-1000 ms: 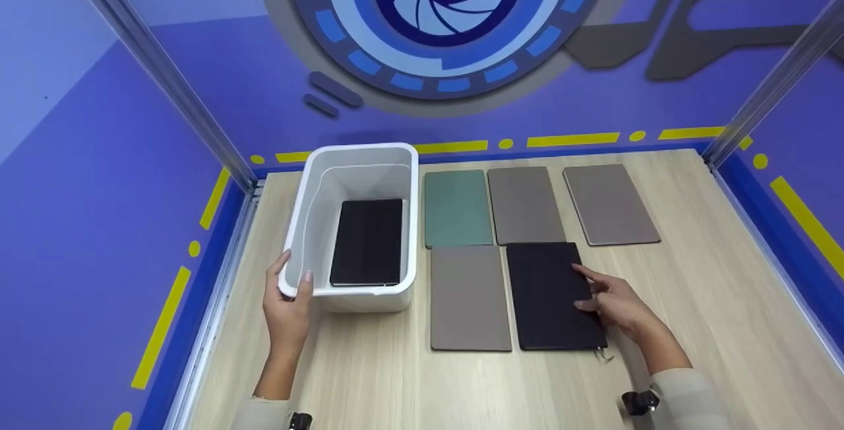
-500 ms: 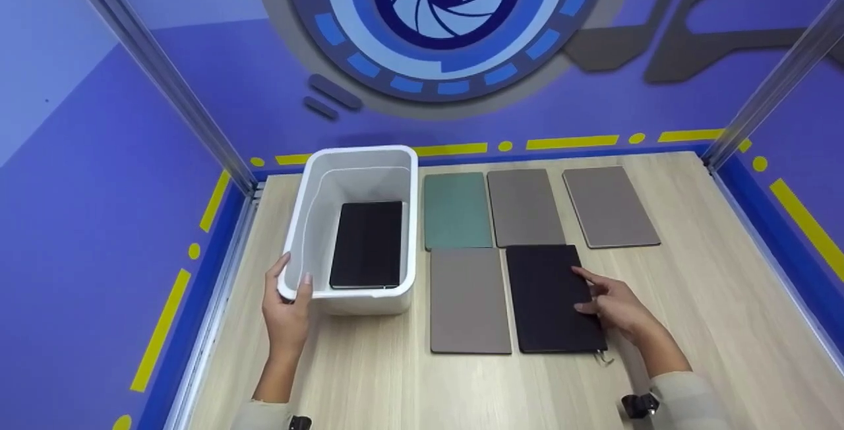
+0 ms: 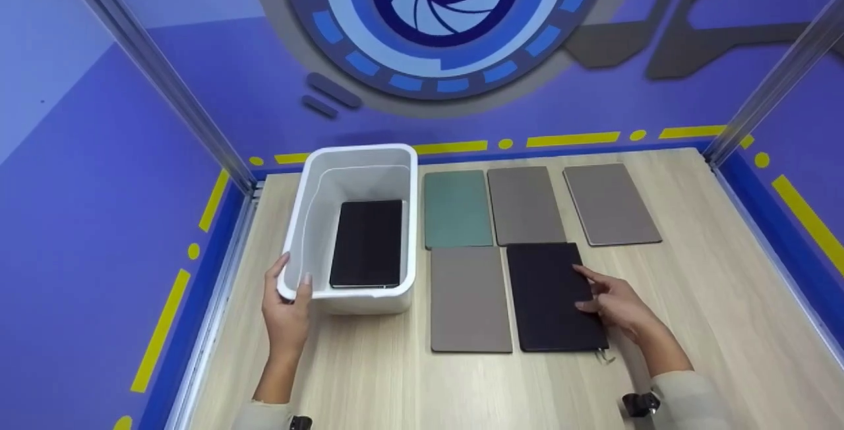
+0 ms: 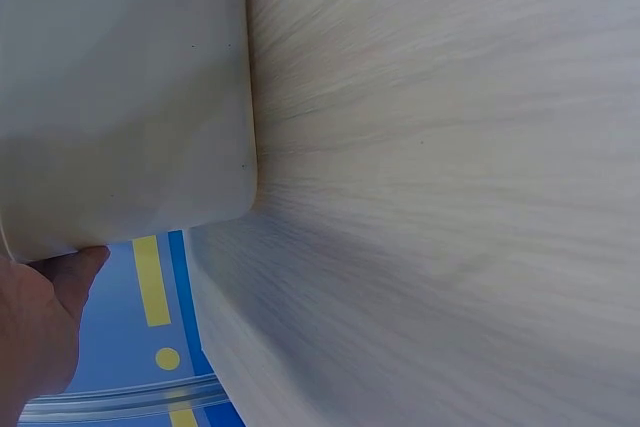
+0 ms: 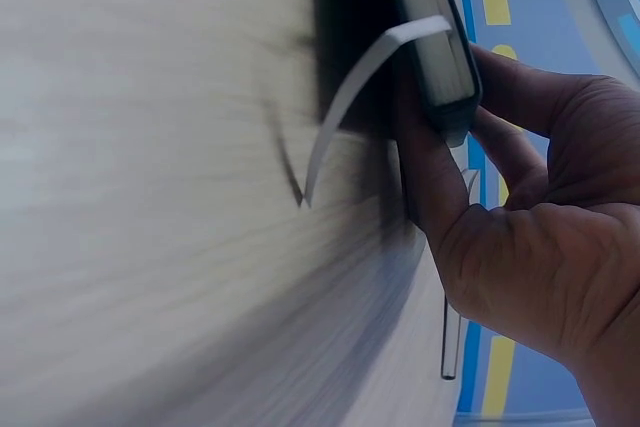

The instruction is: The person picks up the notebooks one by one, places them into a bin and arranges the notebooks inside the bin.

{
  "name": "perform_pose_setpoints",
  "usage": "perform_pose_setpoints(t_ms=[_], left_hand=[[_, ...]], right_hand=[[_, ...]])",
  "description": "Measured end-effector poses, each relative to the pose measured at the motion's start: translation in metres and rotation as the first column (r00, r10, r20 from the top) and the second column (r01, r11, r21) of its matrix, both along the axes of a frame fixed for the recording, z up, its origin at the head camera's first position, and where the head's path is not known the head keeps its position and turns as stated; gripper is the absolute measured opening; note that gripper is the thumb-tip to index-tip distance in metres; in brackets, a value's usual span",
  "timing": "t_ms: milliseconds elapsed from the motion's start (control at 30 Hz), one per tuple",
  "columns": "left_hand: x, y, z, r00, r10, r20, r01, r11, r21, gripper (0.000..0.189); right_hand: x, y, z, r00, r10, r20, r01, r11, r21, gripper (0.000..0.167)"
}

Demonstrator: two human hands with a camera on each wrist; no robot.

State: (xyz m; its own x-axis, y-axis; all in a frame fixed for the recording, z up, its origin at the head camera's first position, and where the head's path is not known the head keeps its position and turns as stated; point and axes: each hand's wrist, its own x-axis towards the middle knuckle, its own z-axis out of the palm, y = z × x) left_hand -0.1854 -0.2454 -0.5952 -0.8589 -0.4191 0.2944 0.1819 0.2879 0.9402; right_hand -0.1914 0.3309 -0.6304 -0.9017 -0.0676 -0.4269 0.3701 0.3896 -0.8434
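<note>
My left hand [image 3: 285,314] grips the near left corner of a white plastic bin [image 3: 353,303], with one digit over the rim and the others along the outer wall. Inside the bin lies a black notebook [image 3: 368,242]. At the right, my right hand [image 3: 616,305] holds a second black notebook [image 3: 554,298] by its right edge. The right wrist view shows that notebook's page edge [image 5: 440,57] between the fingers, a shadow on the table beneath. A pale ribbon bookmark [image 5: 350,92] hangs from its end. To its left lies a grey-brown notebook [image 3: 470,298].
Behind these, along the back of the wooden table [image 3: 369,370], lie a green notebook [image 3: 457,209], a grey-brown notebook [image 3: 525,206] and another grey-brown one [image 3: 612,204] set apart at the right. Blue printed panels [image 3: 217,80] with metal posts enclose the table.
</note>
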Motion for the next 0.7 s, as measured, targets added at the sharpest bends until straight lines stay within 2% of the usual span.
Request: perform_pose_setpoints(t_ms=[267, 700], left_hand=[[-0.0008, 0.0028, -0.0014, 1.0, -0.006, 0.004, 0.006, 1.0, 0.0, 0.056], [-0.0009, 0.0019, -0.001, 0.999, -0.014, -0.036, 0.014, 1.0, 0.012, 0.056]], right_hand=[[0.0028, 0.0028, -0.0017, 1.0, -0.012, 0.015, 0.012, 1.0, -0.013, 0.088], [-0.0008, 0.0024, 0.0007, 1.0, -0.006, 0.012, 0.006, 1.0, -0.027, 0.088]])
